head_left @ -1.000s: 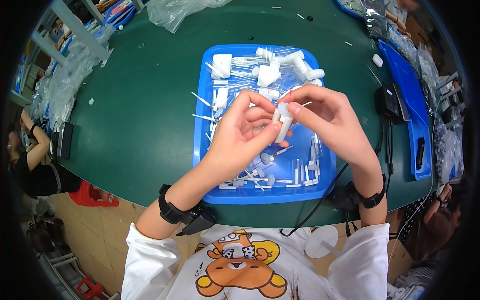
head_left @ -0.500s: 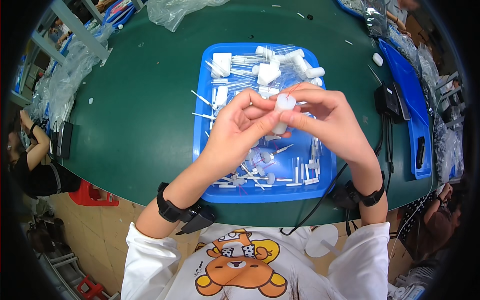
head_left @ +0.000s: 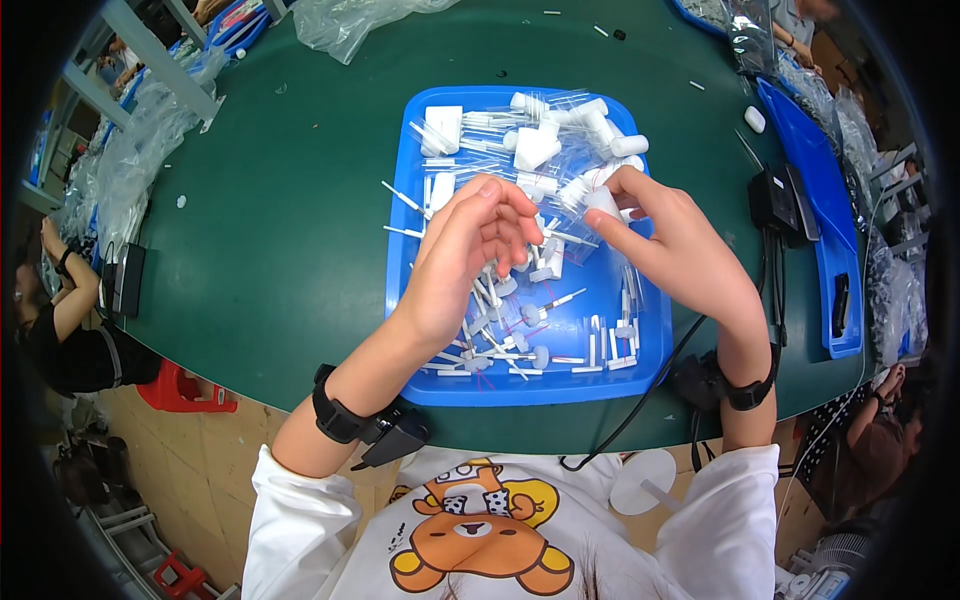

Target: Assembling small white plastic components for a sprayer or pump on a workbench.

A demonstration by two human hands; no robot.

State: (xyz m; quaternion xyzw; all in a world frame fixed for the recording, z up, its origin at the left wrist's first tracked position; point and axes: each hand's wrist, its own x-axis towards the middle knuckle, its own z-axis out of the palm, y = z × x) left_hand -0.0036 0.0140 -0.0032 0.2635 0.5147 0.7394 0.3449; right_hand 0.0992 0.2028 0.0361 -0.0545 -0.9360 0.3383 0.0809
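I see both hands working low over the blue tray [head_left: 408, 330], which sits on the green tabletop [head_left: 270, 210] directly in front of the body, so every loose part is within easy reach. The right hand [head_left: 680, 250] pinches a small white cap-like piece [head_left: 603, 203] between thumb and forefinger, holding it just above the far half of the tray where the other white caps and pump heads [head_left: 560, 140] are heaped, some in clear sleeves. The left hand [head_left: 465, 260] hangs beside it with its fingers [head_left: 505, 225] curled loosely inward; I cannot tell whether anything lies inside the curl. Below it, thin white tubes [head_left: 500, 345] with small discs at one end lie scattered across the near half of the tray, apart from the heap of caps, which I judge keeps the two sorts separate for picking. The tray's raised rim keeps the small pieces from rolling off. A black cable [head_left: 640, 400] runs from the right wrist band across the near edge of the tabletop, and a second blue tray [head_left: 810, 190] lies off to the right.
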